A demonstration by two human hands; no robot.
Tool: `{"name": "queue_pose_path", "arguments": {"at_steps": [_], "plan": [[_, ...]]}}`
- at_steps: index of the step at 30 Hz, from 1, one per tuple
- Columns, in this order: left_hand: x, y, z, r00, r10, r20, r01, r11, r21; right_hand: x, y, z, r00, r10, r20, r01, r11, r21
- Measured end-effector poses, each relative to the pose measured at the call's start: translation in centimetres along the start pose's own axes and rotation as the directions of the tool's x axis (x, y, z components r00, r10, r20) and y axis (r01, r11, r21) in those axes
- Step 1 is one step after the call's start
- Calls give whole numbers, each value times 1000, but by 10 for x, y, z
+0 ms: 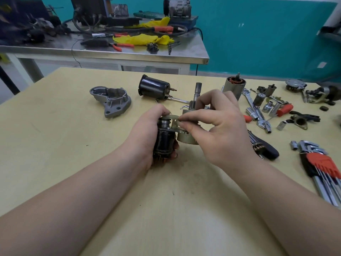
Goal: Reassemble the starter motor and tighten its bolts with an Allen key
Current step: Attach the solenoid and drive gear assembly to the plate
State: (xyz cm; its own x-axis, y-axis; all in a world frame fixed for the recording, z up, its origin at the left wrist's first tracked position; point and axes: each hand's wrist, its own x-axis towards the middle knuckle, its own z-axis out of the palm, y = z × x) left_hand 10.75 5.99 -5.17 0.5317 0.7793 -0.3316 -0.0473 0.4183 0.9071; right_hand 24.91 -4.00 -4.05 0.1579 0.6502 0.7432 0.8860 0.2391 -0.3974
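Observation:
My left hand (147, 130) grips a black cylindrical solenoid (163, 141) upright over the yellow table (73, 163). My right hand (217, 130) pinches a small metal lever plate (174, 120) at the solenoid's top, against the drive assembly (185, 136) with its shaft (197, 91) standing up behind. The black motor casing (154, 88) lies on its side farther back. A grey aluminium nose housing (111, 100) lies to the left. The armature (234, 85) with copper windings stands at the back right. A set of Allen keys (324, 174) in a red holder lies at the right.
Sockets, wrenches and a red-handled tool (284, 110) are scattered at the right. A black-handled tool (265, 147) lies beside my right wrist. A steel workbench (110, 52) with cables, pliers and yellow cloth stands behind the table.

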Motion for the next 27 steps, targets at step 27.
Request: {"name": "queue_pose_path", "arguments": {"at_steps": [27], "plan": [[1, 2, 3, 982, 184, -39, -164, 940, 300, 53, -22, -31, 743, 209, 635, -100, 974, -203]]}}
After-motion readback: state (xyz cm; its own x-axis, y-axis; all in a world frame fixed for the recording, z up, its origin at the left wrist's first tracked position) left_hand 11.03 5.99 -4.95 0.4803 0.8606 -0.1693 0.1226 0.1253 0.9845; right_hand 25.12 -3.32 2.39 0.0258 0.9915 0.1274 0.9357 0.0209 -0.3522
